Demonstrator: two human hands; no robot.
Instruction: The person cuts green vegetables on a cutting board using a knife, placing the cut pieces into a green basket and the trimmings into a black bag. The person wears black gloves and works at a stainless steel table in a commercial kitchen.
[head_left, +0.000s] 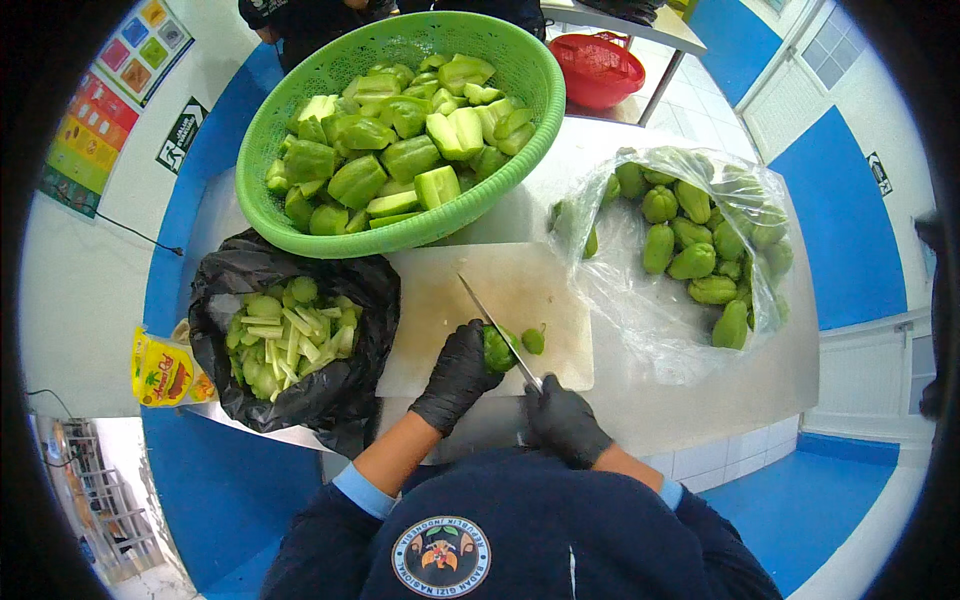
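Note:
On a white cutting board (435, 292), a green chayote (496, 351) is held by my left hand (461, 371), which wears a black glove. My right hand (566, 420), gloved the same way, grips the handle of a kitchen knife (487, 315). The blade slants up and left across the chayote's right side; how deep it sits in the flesh I cannot tell. A small cut-off chayote end (533, 340) lies on the board just right of the blade.
Beyond the board stands a green plastic basket (360, 244) of cut chayote. To the left, a black plastic bag (217, 300) holds trimmings, beside a yellow packet (161, 367). Whole chayotes (691, 261) fill a clear plastic bag (622, 315) at right, on the metal table (780, 375).

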